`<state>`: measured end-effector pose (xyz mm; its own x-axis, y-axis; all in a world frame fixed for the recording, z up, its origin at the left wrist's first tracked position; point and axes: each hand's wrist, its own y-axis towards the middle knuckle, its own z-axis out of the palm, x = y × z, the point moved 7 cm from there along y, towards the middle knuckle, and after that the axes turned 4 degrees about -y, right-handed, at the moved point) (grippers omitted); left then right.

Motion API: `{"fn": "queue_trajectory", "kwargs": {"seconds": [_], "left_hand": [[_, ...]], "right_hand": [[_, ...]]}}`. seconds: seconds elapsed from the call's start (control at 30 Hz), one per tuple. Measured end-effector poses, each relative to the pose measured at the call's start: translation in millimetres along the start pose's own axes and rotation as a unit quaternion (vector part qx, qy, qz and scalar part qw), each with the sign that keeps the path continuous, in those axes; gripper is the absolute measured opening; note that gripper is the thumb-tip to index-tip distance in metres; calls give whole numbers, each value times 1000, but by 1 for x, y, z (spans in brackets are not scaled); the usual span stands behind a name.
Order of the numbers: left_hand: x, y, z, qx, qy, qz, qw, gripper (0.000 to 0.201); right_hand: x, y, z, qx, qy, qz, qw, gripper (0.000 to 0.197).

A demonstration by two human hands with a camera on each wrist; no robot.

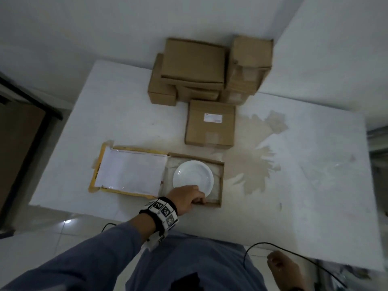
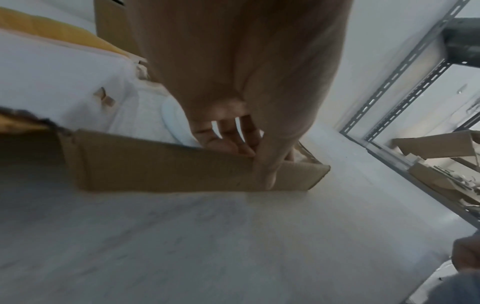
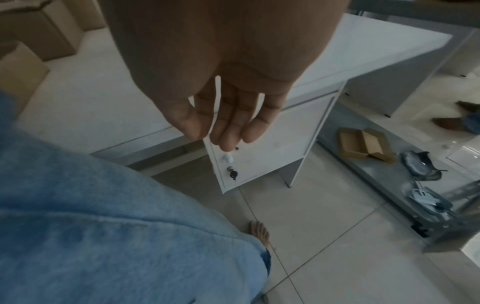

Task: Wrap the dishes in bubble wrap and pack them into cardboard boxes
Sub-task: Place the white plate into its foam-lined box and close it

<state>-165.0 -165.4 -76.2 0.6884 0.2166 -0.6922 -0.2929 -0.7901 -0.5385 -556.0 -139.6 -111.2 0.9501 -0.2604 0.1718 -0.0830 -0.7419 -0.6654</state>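
White table [image 1: 294, 185] fills the head view, with a large tan stain [image 1: 252, 162] right of centre; grey tiled floor shows beyond its near edge.

Stack of closed cardboard boxes [image 1: 193, 64] sits at the far edge. Just nearer, apart from the stack, is a single closed box [image 1: 210, 131] with a white label [image 1: 213, 118]; its print is too small to read.

Yellow padded envelope [image 1: 98, 166] lies near left, a sheet of bubble wrap [image 1: 130, 171] spread on it. Dark writing runs along the envelope's left border, not legible.

Open shallow box [image 1: 220, 181] lies touching the envelope's right side, lined with white wrap. White plate [image 1: 192, 177] rests inside it, upright face up, unwrapped.

Left hand [image 1: 186, 198] is at the open box's near wall. In the left wrist view the thumb [image 2: 270, 164] presses the outside of the wall [image 2: 168, 164] and the fingers [image 2: 228, 142] curl inside by the plate's near rim [image 2: 174, 121], pinching the wall. Wristband with black-and-white square markers [image 1: 163, 211] circles that wrist.

Right hand [image 3: 233, 115] hangs off the table's near right edge, fingers loose and nearly straight, holding nothing. Thin black cable [image 1: 294, 255] runs beside it.
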Motion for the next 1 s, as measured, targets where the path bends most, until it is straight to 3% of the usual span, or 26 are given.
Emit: {"fn": "queue_trajectory", "kwargs": {"seconds": [0.1,0.27,0.6,0.7,0.87,1.0], "left_hand": [[-35,23,15,17,23,0,1000,38],[-98,66,49,26,50,-9,998,38],[-162,137,89,11,40,-62,997,50],[-167,140,95,-24,35,-69,997,42],[-168,131,96,-94,-89,-81,988,27],[-167,123,91,-126,-143,-104,976,23]], "right_hand": [[-36,8,-14,-14,20,6,1000,40],[-84,34,-52,-63,30,-47,996,31],[-43,105,-166,-147,48,-148,977,4],[-10,140,-189,-176,34,-184,966,17],[30,183,-203,-200,-80,-181,960,46],[37,198,-198,-175,-113,-198,958,41]]}}
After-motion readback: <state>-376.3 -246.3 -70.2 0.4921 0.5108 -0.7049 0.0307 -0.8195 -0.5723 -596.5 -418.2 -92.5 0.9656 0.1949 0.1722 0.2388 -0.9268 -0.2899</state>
